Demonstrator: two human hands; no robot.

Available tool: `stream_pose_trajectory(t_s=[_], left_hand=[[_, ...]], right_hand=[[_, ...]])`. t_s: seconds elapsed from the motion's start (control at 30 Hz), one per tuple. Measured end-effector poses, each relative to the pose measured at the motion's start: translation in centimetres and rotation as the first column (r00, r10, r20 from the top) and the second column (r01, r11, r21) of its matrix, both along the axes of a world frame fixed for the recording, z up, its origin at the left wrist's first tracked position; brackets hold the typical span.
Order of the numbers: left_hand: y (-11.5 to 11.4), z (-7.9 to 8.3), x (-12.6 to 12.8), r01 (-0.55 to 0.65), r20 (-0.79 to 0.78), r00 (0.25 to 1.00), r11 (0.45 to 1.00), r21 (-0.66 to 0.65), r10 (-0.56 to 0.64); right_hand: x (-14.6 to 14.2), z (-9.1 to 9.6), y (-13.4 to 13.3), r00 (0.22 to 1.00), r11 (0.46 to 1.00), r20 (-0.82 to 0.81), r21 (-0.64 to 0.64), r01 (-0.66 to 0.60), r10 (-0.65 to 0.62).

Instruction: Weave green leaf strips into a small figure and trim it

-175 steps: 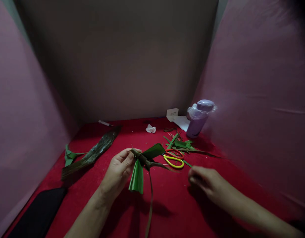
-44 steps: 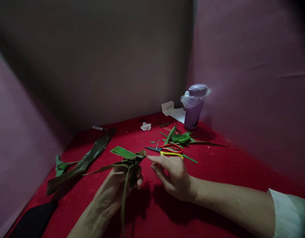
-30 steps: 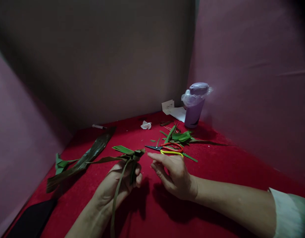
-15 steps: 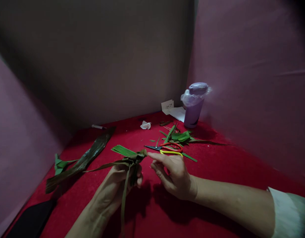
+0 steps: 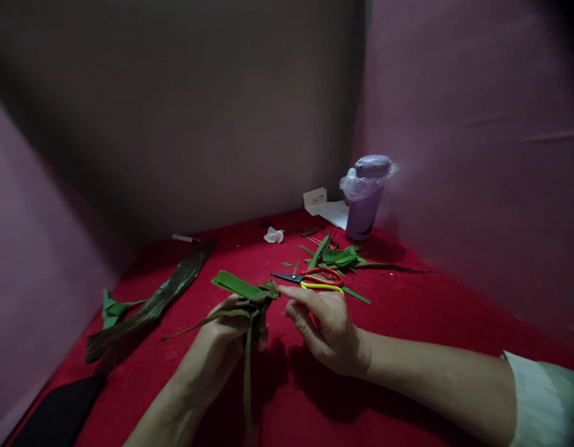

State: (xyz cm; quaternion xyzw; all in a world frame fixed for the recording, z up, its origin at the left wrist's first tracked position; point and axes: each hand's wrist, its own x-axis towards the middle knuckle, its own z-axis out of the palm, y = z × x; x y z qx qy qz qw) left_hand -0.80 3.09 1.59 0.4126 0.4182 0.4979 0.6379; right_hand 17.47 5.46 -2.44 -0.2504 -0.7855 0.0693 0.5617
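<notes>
My left hand (image 5: 224, 341) is closed around a folded bundle of leaf strips (image 5: 259, 301), holding it above the red cloth. Bright green folded strips stick out to the upper left of the bundle, and brownish strips trail left and straight down from it. The fingers behind the bundle are partly hidden. My right hand (image 5: 328, 326) is beside it, its index finger stretched toward the knotted tip and the other fingers curled. Whether that fingertip touches the leaf I cannot tell. Just behind my right hand lie scissors (image 5: 322, 279) with red and yellow handles.
Leaf scraps (image 5: 338, 256) lie behind the scissors. A lilac cup (image 5: 365, 211) with plastic wrap stands at the back right by white papers (image 5: 334, 213). A crumpled tissue (image 5: 273, 235), a white pen-like stick (image 5: 184, 238), a long dark leaf (image 5: 159, 298) and a black flat object (image 5: 58, 413) are around.
The leaf bundle has turned slightly in my left hand, and its hanging strip has swung to the right. My right hand has hardly moved.
</notes>
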Motion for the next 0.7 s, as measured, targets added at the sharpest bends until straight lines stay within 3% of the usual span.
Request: stream_pose_trajectory(t_s=[0.17,0.37,0.53,0.7], left_hand=[[0.02,-0.13,-0.06,0.018,-0.017,1.000,0.999,0.041,-0.017],[0.13,0.03,0.22,-0.119,-0.139,0.982,0.990,0.073,0.128],[0.22,-0.15,0.11,-0.169,-0.335,0.910,0.957,0.237,0.244],[-0.32,-0.32,0.09,-0.179,-0.437,0.812,0.877,0.445,0.387]], right_hand=[[0.00,0.07,-0.07,1.000,1.000,0.012,-0.004,0.008,-0.008],[0.14,0.36,-0.10,1.000,1.000,-0.017,0.005,0.000,0.000],[0.20,0.42,-0.01,0.997,0.997,-0.066,-0.061,-0.051,0.047],[0.23,0.11,0.31,0.986,0.981,-0.150,-0.164,-0.099,0.075]])
